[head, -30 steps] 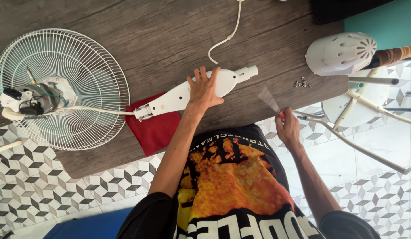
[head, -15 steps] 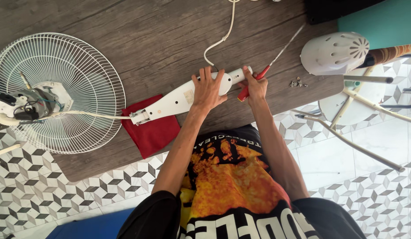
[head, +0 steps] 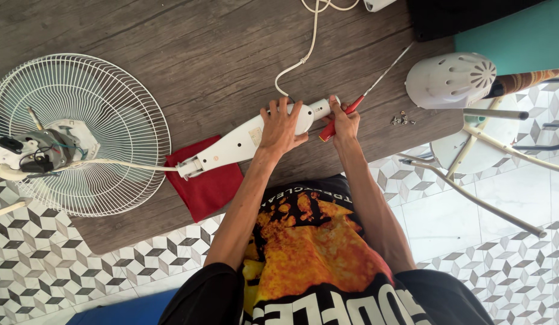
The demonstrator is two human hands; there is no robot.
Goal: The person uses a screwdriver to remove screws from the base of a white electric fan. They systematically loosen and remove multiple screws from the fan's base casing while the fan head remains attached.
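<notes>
Resting palm-down, fingers spread, the left hand (head: pixel 282 126) presses on the long white plastic fan neck housing (head: pixel 249 139) lying near the wooden desk's (head: pixel 171 36) front edge. Right hand (head: pixel 344 120): fingers closed round a red-handled screwdriver (head: pixel 357 103), at the housing's right end. Red cloth (head: pixel 204 183): under the housing's left end, overhanging the front edge. White wire fan guard with motor (head: pixel 75 135): left edge. White vented dome cover (head: pixel 451 79) and small screws (head: pixel 402 119): right corner.
</notes>
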